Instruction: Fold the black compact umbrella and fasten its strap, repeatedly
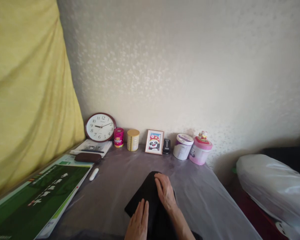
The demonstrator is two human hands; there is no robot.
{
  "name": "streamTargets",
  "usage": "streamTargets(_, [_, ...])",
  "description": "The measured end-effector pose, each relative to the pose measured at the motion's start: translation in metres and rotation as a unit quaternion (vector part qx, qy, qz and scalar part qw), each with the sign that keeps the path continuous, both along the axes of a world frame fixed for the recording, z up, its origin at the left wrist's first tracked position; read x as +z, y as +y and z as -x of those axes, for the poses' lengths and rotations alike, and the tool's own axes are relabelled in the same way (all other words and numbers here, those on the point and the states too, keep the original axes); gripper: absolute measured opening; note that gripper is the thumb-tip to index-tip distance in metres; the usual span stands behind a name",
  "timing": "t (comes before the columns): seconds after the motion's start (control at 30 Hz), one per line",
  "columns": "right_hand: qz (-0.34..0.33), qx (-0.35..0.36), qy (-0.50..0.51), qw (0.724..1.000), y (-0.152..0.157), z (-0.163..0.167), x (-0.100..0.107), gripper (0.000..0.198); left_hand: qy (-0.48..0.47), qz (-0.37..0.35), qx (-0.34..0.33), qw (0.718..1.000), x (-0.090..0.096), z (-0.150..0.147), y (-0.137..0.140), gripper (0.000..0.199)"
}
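A piece of black cloth [150, 203], maybe a garment, lies on the table at the near middle, with folded edges. My left hand [138, 218] rests flat on its left part, fingers stretched out and close together. My right hand [165, 191] lies on the cloth's far right part, its fingers extended over the upper edge and slightly bent. Neither hand visibly grips the fabric. The near end of the cloth is partly hidden under my hands and forearms and runs out at the bottom of the view.
Green books [45, 196], a brown case [87, 157] and a white pen-like object [94, 174] lie left. Along the wall stand a clock [100, 127], small cans [133, 140], a framed panda picture [154, 142] and tubs [183, 146]. A plastic-wrapped bundle [272, 190] sits right, beyond the grey-covered table's edge.
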State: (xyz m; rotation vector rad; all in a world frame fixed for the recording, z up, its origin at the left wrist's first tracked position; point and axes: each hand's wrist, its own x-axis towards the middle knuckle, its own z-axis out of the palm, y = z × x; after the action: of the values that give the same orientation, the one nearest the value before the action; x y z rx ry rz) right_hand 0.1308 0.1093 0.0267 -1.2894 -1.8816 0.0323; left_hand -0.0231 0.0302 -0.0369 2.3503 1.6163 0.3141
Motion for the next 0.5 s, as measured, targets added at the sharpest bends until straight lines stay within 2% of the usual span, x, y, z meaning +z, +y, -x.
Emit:
streamTargets(0.07, [0.013, 0.058, -0.026, 0.998, -0.014, 0.006, -0.005, 0.029, -0.006, -0.002, 0.003, 1.000, -0.001, 0.000, 0.001, 0.075])
streamTargets(0.13, [0.023, 0.065, -0.048, 0.996, -0.014, 0.007, -0.011, 0.030, -0.007, -0.002, 0.006, 1.000, 0.002, 0.000, 0.001, 0.074])
streamTargets(0.23, [0.019, -0.008, -0.042, 0.999, 0.002, 0.001, -0.015, 0.032, 0.000, 0.011, 0.013, 1.000, 0.008, -0.001, 0.000, 0.076])
streamTargets(0.33, [-0.012, -0.056, -0.005, 0.998, 0.005, -0.005, -0.008, 0.032, 0.002, 0.037, 0.018, 0.999, 0.012, -0.002, 0.000, 0.077])
streamTargets(0.4, [-0.022, -0.027, 0.005, 0.999, -0.007, -0.003, -0.002, 0.031, 0.001, 0.046, 0.024, 0.999, 0.014, -0.002, -0.001, 0.080])
streamTargets(0.5, [0.007, 0.069, -0.035, 0.997, -0.029, 0.008, 0.001, 0.028, -0.001, 0.051, 0.024, 0.998, 0.017, -0.003, -0.002, 0.091])
